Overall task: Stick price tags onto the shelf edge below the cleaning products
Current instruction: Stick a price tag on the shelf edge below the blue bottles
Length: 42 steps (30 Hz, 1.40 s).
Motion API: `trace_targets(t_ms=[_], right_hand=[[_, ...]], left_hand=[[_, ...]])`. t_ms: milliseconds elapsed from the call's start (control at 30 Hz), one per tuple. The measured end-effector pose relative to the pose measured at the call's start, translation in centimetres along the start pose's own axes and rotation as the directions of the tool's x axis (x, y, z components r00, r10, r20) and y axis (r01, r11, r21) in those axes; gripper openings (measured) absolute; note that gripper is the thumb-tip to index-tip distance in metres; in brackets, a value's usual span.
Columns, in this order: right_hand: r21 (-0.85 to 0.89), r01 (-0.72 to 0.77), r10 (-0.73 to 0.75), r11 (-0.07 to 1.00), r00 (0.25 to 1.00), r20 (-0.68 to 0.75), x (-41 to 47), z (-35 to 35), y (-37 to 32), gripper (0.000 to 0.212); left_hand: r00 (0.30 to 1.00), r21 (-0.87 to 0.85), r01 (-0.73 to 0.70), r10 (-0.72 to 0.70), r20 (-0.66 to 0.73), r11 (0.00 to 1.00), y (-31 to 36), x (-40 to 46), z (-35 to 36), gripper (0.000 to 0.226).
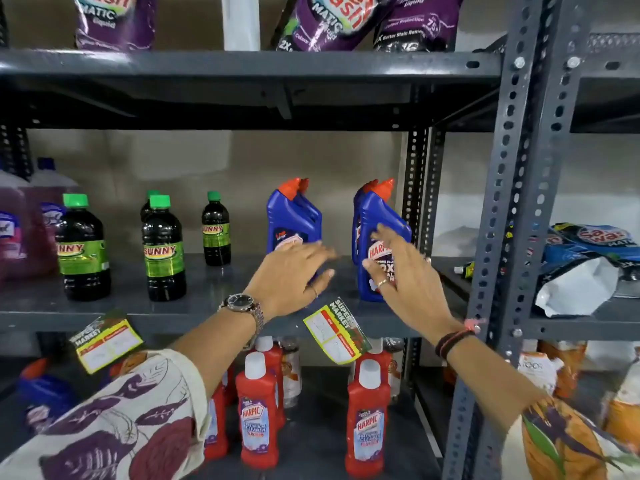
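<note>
Yellow-and-red paper price tags [337, 331] [105, 341] hang tilted on the grey metal shelf edge [194, 322]; left hand [289, 275] and right hand [405, 271] reach open and empty toward blue plastic bottles [375, 237].

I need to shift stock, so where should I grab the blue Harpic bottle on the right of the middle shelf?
Grip the blue plastic Harpic bottle around its narrower upper body below the angled orange cap, coming from the front. It stands upright at the shelf front, and the right hand is already there.

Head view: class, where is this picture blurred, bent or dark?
Head view: both hands, left and right, smear with motion blur; the wide lens bows the upright; deep shadow lies under the top shelf; bottles stay fairly sharp.
</note>
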State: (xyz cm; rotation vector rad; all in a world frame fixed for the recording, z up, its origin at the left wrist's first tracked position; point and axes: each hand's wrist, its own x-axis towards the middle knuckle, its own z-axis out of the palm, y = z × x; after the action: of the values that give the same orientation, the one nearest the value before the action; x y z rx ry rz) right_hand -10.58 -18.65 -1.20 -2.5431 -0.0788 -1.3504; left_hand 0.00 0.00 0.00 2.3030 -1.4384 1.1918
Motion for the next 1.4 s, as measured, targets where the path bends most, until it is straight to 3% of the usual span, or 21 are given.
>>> trace_targets(t_ms=[133,367,600,733,900,1167,1400], right_hand=[[0.025,-0.063,0.059,0.998,0.987,0.147,-4.2,1.7,1.1,0.031],[-0.008,-0.092,0.091,0.996,0.958,0.271,-7.5,4.0,3.1,0.021],[-0.089,0.001,0.019,0.996,0.974,0.227,-7.7,4.4,3.0,0.017],[-0.033,-0.107,0.111,0.994,0.967,0.230,-6.9,3.4,2.3,0.021],[-0.032,-0.083,0.089,0.996,0.949,0.302,-6.6,3.0,2.4,0.019],[-0.032,-0.024,0.033,0.999,0.942,0.334,-6.8,2.8,2.9,0.012],[-0.009,-0.063,0.064,0.998,0.968,0.243,-6.3,3.2,3.1,0.008]], left_hand=[[0.997,-0.083,0.030,-0.023,0.080,0.996,1.6,-1.5,2.3,0.033],[0.981,-0.091,0.139,-0.124,0.152,0.986,2.0,-2.2,3.6,0.029],[0.973,-0.025,0.133,-0.126,0.195,0.991,2.5,-2.4,3.9,0.026],[0.963,-0.195,0.240,-0.208,0.171,0.951,2.4,-3.1,3.5,0.023],[0.954,-0.299,0.284,-0.236,0.187,0.911,1.6,-4.8,3.8,0.019],[0.938,-0.278,0.276,-0.195,0.286,0.920,1.7,-6.5,3.9,0.021],[0.938,-0.342,0.337,-0.281,0.203,0.877,1.9,-6.1,4.1,0.011]])
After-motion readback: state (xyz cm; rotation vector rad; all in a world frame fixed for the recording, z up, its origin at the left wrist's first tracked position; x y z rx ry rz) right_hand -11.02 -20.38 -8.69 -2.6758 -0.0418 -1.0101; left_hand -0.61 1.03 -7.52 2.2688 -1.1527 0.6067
